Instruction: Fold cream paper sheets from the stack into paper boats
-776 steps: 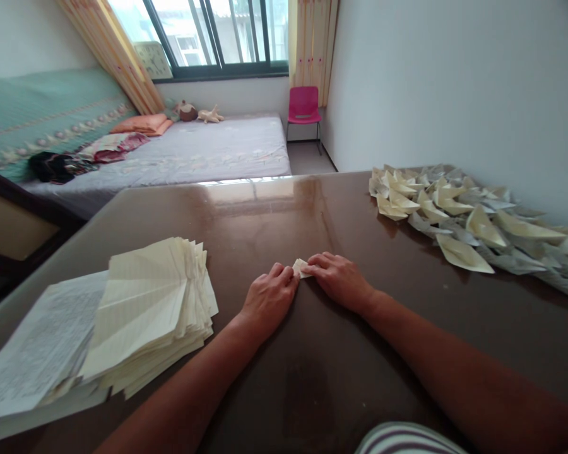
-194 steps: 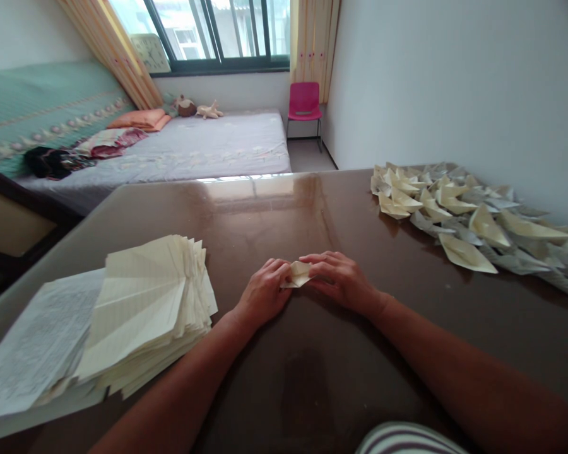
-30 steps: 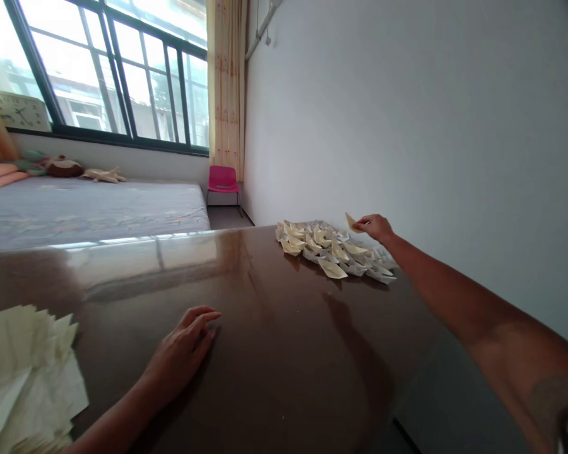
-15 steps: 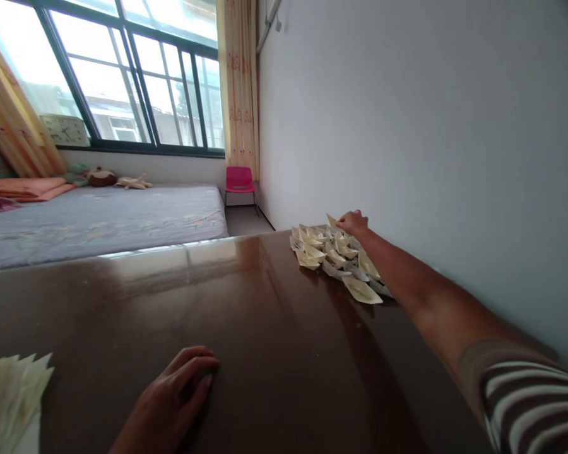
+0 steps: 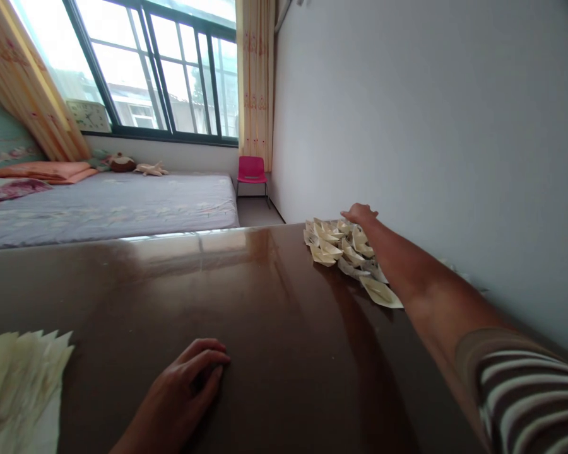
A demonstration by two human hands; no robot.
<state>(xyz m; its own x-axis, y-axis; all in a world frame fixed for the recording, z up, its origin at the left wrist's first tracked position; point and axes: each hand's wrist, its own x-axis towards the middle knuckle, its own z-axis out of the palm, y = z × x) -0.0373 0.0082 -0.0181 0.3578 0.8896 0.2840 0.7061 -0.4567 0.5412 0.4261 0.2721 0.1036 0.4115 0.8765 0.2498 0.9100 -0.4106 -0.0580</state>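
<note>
Several folded paper boats (image 5: 325, 253), cream and greyish, sit close together on the glossy brown table (image 5: 265, 315) by the wall. Over the far side of this group my right hand (image 5: 360, 213) reaches out, its fingers apart and no paper boat seen in them. The forearm covers part of the group's right side. My left hand (image 5: 189, 377) rests on the tabletop, loosely curved, with a gap between thumb and fingers and nothing held. To its left lies a fanned stack of cream paper sheets (image 5: 26, 384), cut off by the frame edge.
A white wall (image 5: 407, 126) borders the table on the right. Beyond the far edge are a bed (image 5: 170, 202) with a floral sheet and a pink chair (image 5: 252, 170). A clock (image 5: 89, 116) stands by the window.
My right hand has let go of a paper boat at the far side of the group, and its fingers have spread. The view has shifted slightly; my left hand stays on the table.
</note>
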